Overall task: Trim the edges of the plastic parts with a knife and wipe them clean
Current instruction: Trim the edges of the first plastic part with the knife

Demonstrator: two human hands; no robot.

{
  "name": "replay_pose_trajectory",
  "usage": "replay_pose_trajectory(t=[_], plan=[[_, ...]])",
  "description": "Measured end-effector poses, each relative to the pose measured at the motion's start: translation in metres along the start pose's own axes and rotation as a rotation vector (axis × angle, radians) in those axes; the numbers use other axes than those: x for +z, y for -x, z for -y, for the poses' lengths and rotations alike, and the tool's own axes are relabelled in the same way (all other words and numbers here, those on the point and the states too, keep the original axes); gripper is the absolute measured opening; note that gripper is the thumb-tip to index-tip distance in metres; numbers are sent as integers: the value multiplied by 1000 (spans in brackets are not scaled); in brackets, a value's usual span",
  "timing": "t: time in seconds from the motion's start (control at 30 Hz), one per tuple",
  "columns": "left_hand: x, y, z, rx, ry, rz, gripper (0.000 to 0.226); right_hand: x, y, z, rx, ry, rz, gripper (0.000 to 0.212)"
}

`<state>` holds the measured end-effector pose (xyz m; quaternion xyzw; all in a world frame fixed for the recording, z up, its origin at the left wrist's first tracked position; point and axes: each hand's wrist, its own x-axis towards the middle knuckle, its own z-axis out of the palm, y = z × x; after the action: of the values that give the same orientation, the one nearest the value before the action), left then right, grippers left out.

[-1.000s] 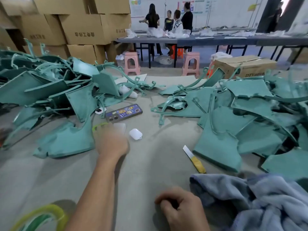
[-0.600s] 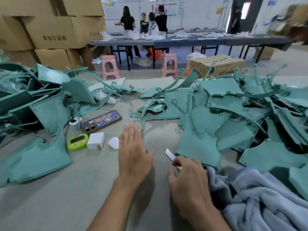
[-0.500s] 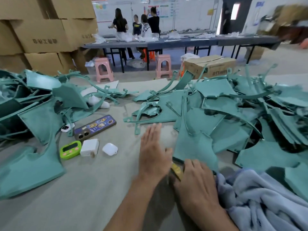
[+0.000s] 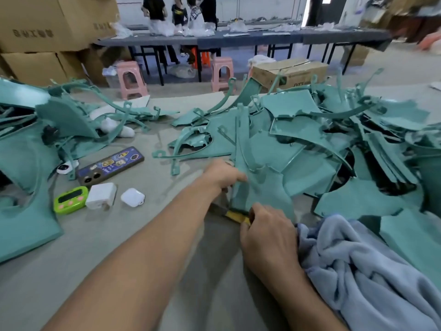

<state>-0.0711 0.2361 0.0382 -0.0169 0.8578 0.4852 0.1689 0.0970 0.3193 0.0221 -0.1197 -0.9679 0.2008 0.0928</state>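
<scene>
Apparently we are only starting: our left hand (image 4: 223,174) is gripping a teal plastic part (image 4: 260,187) at the near edge of the right pile (image 4: 334,139), our right hand (image 4: 269,232) is gripping the knife (image 4: 235,214) beside it, trimming and wiping remaining.

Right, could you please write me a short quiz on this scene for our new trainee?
1. True or false: the right hand holds the knife by its yellow handle.
2. What does the left hand grip? A) the phone B) a plastic part C) the green timer
3. Fill in: the blue cloth lies to the ____ of the right hand.
Key: 1 true; 2 B; 3 right.
</scene>
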Motion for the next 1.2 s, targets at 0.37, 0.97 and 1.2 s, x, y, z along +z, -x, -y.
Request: replay_pose_trajectory(t=[0.37, 0.97, 1.2], plan=[[-92, 86, -3, 265, 572, -460, 18, 9, -8, -1, 34, -25, -70, 23], [-43, 169, 69, 555, -1018, -852, 43, -5, -7, -14, 319, -1127, -329, 35], [-71, 176, 100, 479, -699, -570, 91, 8, -5, -6, -17, -403, -131, 15]])
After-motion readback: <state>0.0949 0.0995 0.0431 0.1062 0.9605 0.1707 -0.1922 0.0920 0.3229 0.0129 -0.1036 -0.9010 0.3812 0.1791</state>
